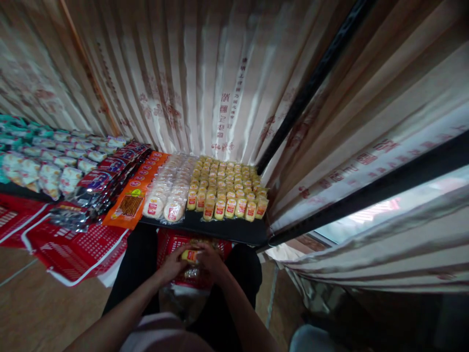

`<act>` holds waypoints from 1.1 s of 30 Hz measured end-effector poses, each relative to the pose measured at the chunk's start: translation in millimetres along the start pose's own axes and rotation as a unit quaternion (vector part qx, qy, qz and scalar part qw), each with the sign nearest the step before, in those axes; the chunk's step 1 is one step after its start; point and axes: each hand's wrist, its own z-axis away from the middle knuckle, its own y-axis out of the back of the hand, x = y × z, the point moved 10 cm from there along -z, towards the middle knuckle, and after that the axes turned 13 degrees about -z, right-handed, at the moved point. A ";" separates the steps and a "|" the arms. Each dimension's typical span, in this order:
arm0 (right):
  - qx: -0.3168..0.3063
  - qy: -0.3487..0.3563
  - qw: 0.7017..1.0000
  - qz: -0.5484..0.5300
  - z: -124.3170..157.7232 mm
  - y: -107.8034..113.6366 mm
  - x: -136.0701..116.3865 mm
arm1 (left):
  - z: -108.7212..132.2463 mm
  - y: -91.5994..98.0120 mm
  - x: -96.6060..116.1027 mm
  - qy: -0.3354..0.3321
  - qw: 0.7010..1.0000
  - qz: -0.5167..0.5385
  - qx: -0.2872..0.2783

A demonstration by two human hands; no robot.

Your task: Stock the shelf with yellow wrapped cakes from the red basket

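Observation:
Between my knees, a small yellow packaged cake with a red label is held by my left hand and my right hand. The fingers of both hands are closed round its ends and partly hidden. Below them a red basket holds more small clear-wrapped pieces, too dim to make out well. Just ahead, on a black shelf, several rows of like yellow packaged cakes stand upright. Left of these are stacks of round white crackers in clear wrap.
An orange snack bag, dark shiny packets and white patterned packets line the shelf to the left. Red baskets with white handles stand below them. Pleated printed curtains hang behind, with a dark pole at right.

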 end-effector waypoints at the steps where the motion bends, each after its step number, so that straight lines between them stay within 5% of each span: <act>1: -0.015 -0.009 1.000 -0.009 0.9 -0.4 -2.0 | 1.8 -0.2 2.5 -0.001 1.000 0.005 -0.004; 9: 0.008 -0.006 0.999 -0.036 -0.5 11.3 -31.4 | 9.1 -3.0 31.7 -0.046 0.998 0.031 -0.021; 22: 0.074 0.186 0.980 -0.010 -14.2 3.0 -105.0 | -12.0 51.0 83.6 -0.093 0.970 -0.091 0.206; 27: 0.092 0.238 0.967 0.026 -14.6 -1.8 -120.1 | -25.8 62.0 97.0 -0.117 0.962 -0.098 0.226; 33: 0.186 0.320 0.913 0.171 -9.6 13.1 -124.4 | -41.8 72.0 103.1 -0.073 0.948 -0.163 0.264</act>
